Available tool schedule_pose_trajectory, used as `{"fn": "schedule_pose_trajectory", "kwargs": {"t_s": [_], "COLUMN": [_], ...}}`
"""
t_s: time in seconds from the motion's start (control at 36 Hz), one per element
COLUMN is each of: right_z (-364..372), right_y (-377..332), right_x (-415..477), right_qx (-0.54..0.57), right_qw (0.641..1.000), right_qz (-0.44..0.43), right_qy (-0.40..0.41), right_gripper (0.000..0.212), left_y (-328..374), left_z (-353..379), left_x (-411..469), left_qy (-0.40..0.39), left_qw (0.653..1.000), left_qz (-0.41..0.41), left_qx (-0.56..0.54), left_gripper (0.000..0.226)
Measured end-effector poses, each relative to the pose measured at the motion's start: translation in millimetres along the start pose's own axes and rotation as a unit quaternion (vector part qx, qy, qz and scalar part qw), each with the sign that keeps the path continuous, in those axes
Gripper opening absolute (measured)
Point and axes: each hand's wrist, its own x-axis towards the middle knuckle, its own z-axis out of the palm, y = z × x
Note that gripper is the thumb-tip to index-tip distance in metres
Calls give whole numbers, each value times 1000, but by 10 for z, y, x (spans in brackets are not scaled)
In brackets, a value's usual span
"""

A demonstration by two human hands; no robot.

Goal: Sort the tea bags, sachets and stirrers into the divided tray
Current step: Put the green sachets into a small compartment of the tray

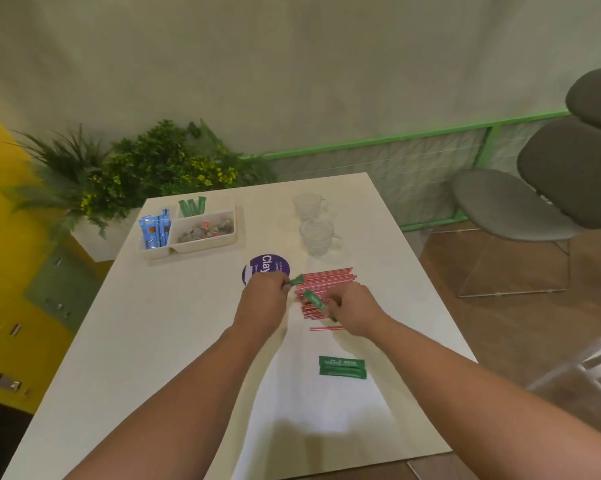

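Fingers of my left hand (pixel 262 301) pinch one end of a small green paper sachet (pixel 295 280), and its free end points at the heap of thin red stirrers (pixel 330 277) in the middle of the white rectangular table (pixel 153 341). My right hand (pixel 356 311) has its fingers curled round the near end of a second green sachet (pixel 313 299), which lies slantwise on top of that red heap. One stray red stirrer (pixel 326 328) rests alone on the tabletop, just on my side of the pile and below my right hand. Closer to me, two more green sachets (pixel 342 367) lie flat, side by side and touching, well apart from the tray.

The white plastic divided tray (pixel 202 250) sits on the far left part of the table. Its narrow left compartment holds long blue sachets (pixel 155 230), the small far compartment holds leaning green sachets (pixel 191 206), and the large compartment holds tea bags (pixel 205 231) in a loose heap. Between the tray and my left hand is a round purple sticker (pixel 266 266) with white lettering, partly covered by my knuckles. Two clear glass cups (pixel 307 204) stand beyond the stirrers, one behind the other. Leafy green plants (pixel 136 168) stand past the table's far left corner, and a grey chair (pixel 520 202) stands off to the right.
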Motion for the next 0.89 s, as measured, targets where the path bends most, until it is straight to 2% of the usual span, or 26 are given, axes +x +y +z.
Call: {"fn": "schedule_pose_trajectory", "kwargs": {"t_s": [0.11,0.22,0.39,0.5,0.56,0.67,0.83,0.89], "right_z": [-8,15,211,340,409,495,614,650], "right_y": [-298,-603,-1225,-1592,-1771,-2080,-2287,-2297], "right_x": [281,565,1303,1806,2078,2510,2904,2975], "right_qx": [136,189,265,289,298,308,324,335], "right_qw": [991,982,963,956,952,947,941,937], "right_qz": [1,-7,13,13,15,22,27,28], "right_qy": [9,24,45,59,70,89,96,97], "right_gripper": [25,15,7,10,5,19,4,7], "left_y": [-239,-447,-1035,-1474,-1724,-2182,-2719,-2832], "left_z": [-290,-515,-855,-998,-1041,-1095,-984,-878], "left_x": [271,504,1055,1450,1678,2129,2711,2874], "left_qy": [22,43,67,79,85,95,63,45], "left_qw": [999,995,989,984,982,980,981,981], "left_qz": [-38,-61,-82,-102,-110,-123,-142,-148], "left_qx": [-30,-72,-102,-126,-132,-123,-117,-114], "left_gripper": [12,11,25,25,25,19,16,18]}}
